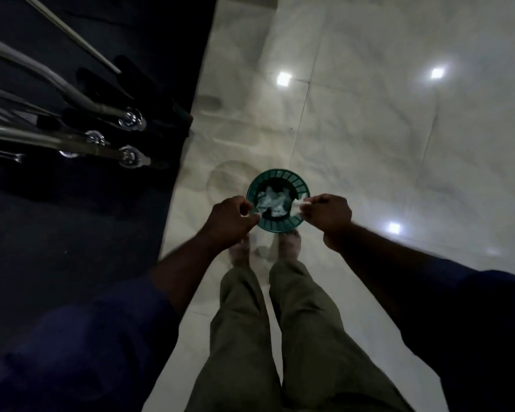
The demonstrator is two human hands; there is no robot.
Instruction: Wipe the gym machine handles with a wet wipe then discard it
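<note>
I am looking straight down at a floor (369,129) of pale, glossy tiles that fills the middle and right of the frame. A dark mat (72,218) covers the left side, its edge running diagonally from top centre to lower left. On the tiles I count three bright light reflections (283,78), two in the upper right and one at mid right. Over the mat in the upper left, several chrome bars (57,81) slant across, and at least three end in round shiny caps. One green slatted bin (277,227) stands on the tiles at the centre, with crumpled white pieces (269,200) lying inside. Both hands hover over its rim with their fingers curled in. The right hand (329,214) pinches the wet wipe (297,206) above the bin's right edge. The left hand (232,217) pinches a white scrap (257,215) above its left edge. Through the blur I cannot tell whether the two are one piece. Below them are two legs in olive trousers (280,337) and two feet (289,242) just beside the bin.
</note>
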